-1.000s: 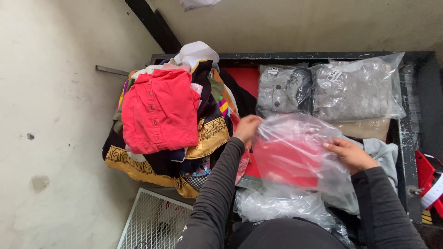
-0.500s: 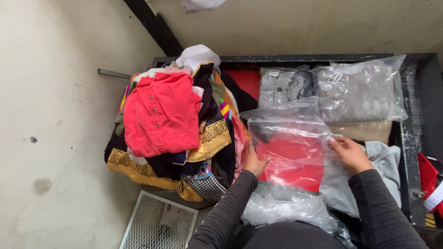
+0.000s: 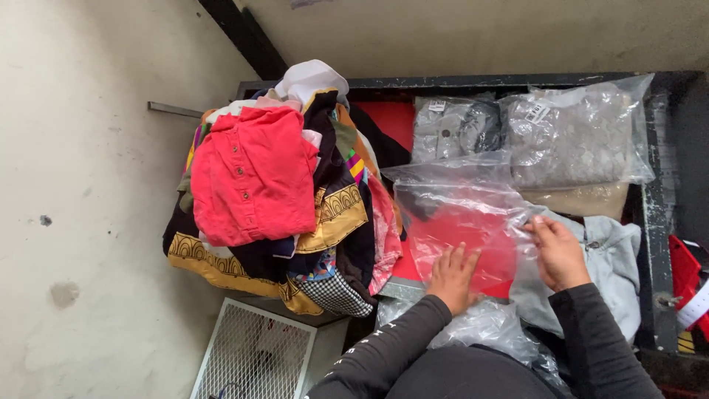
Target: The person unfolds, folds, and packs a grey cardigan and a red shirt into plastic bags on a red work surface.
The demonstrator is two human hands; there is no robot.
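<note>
Heaped clothes (image 3: pixel 281 192), bagged garments (image 3: pixel 576 133), wire rack (image 3: pixel 255 358).

Left hand (image 3: pixel 452 277) lies flat, fingers spread; right hand (image 3: pixel 557 251) curls loosely.
</note>
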